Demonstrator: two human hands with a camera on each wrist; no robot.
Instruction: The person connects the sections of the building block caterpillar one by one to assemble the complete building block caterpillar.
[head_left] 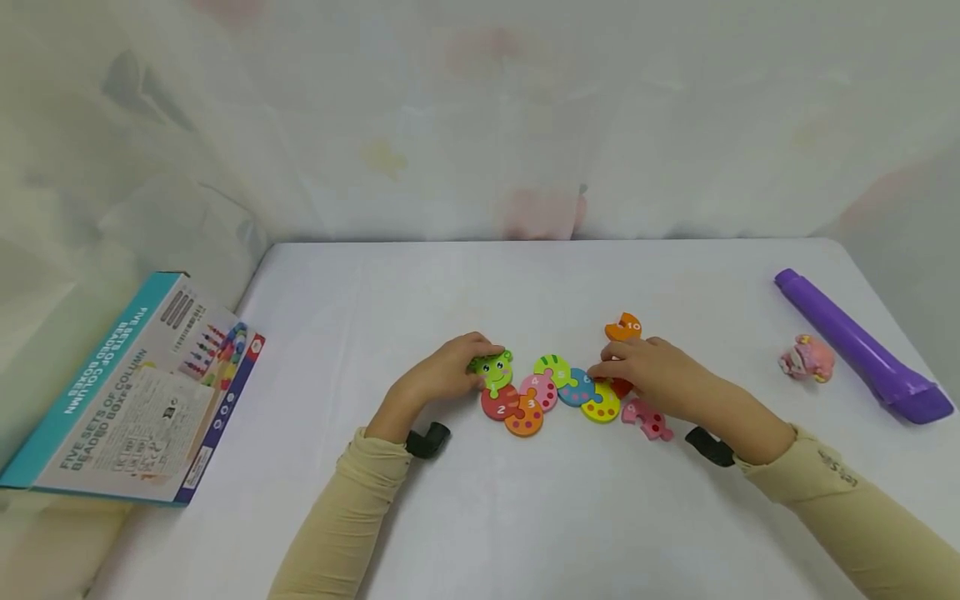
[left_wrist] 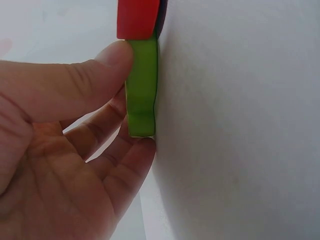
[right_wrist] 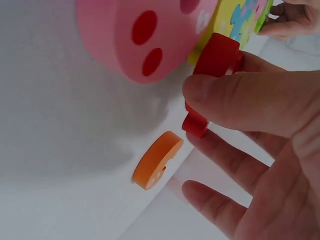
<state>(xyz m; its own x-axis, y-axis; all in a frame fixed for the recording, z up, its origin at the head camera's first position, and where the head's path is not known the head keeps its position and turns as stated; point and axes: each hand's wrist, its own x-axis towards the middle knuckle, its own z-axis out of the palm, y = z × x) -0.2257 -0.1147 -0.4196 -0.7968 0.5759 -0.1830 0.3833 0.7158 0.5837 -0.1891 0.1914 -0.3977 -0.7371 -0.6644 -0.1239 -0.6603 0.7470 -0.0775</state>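
A chain of joined caterpillar puzzle pieces lies on the table, running right from a green smiling head piece [head_left: 495, 372] to a yellow piece [head_left: 601, 403]. At the head end, my left hand [head_left: 448, 368] has its thumb and fingers on opposite edges of the green piece, gripping it. My right hand [head_left: 660, 375] pinches a red puzzle piece [right_wrist: 216, 56] between thumb and fingers, beside the yellow end; whether the two interlock is hidden. Close by lie a loose pink piece [head_left: 647, 419] below that hand and an orange piece [head_left: 624, 327] marked 10 above it.
On the left a printed bead-toy box [head_left: 135, 392] leans at the table edge. A long purple plastic tube [head_left: 855, 342] lies at the right, with a small pink figurine [head_left: 807, 359] next to it. White cloth [head_left: 480, 517] covers the table.
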